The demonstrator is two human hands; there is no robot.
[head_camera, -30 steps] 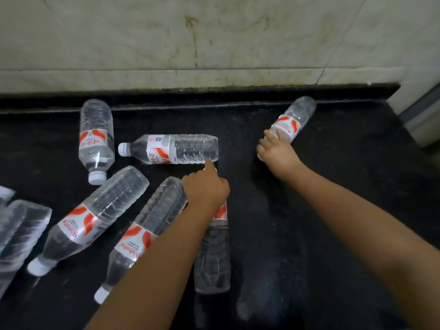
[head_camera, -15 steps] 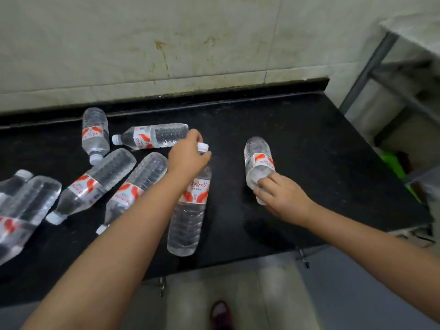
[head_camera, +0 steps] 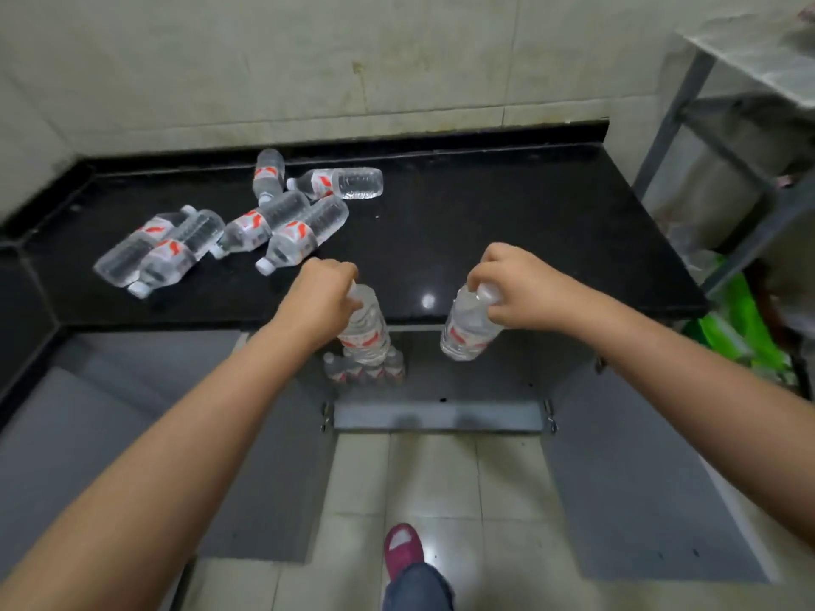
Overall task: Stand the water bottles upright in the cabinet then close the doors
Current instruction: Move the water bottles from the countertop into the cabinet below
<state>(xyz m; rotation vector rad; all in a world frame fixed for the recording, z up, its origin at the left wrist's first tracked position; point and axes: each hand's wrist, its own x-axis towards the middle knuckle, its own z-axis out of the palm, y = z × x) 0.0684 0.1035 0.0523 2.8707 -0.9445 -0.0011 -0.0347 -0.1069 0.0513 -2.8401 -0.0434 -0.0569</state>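
Note:
My left hand [head_camera: 319, 302] grips a clear water bottle [head_camera: 366, 335] by its neck, hanging upright in front of the black counter's edge. My right hand [head_camera: 516, 286] holds a second bottle [head_camera: 467, 330] by its cap the same way. Below them the cabinet [head_camera: 436, 414] stands open, both grey doors [head_camera: 635, 469] swung outward. A few bottles [head_camera: 364, 368] stand upright inside at the left of its shelf. Several more bottles [head_camera: 286, 231] with red and white labels lie on their sides on the black counter [head_camera: 485, 222].
A metal rack [head_camera: 727, 125] stands to the right of the counter, with green bags [head_camera: 741, 328] beneath it. My foot in a red slipper [head_camera: 403, 544] rests on the tiled floor between the open doors. A tiled wall backs the counter.
Both hands have lifted their bottles off the counter and brought them toward me, upright by the necks, over the counter's front edge. My view has pulled back, showing the open cabinet below.

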